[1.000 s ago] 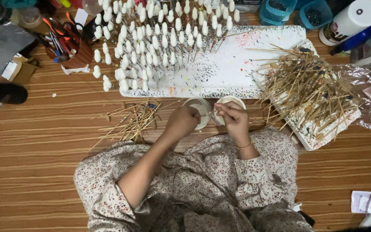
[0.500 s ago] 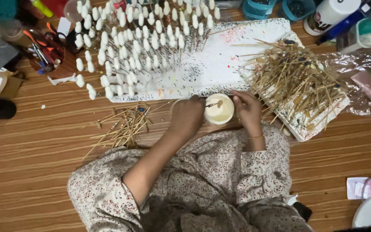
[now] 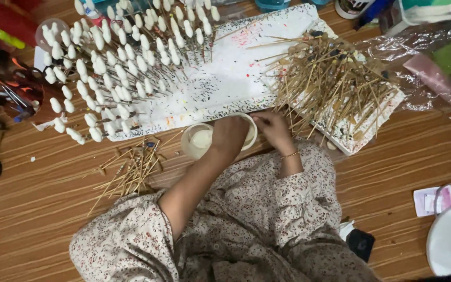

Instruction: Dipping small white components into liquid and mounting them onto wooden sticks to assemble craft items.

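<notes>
A home craft corner, by the look of it, set up right on a wood-grain floor (image 3: pixel 37 219). Rows of white-tipped sticks (image 3: pixel 116 68) stand in a paint-speckled foam board (image 3: pixel 225 78), with bare bamboo skewers (image 3: pixel 335 83) heaped alongside.

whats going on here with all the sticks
A person sits on a wooden floor at a paint-speckled white board. Their left hand holds a small round cup of white paint, and their right hand reaches into a loose heap of thin bamboo sticks. Rows of upright sticks with white-coated tips stand on the board's left.
</notes>
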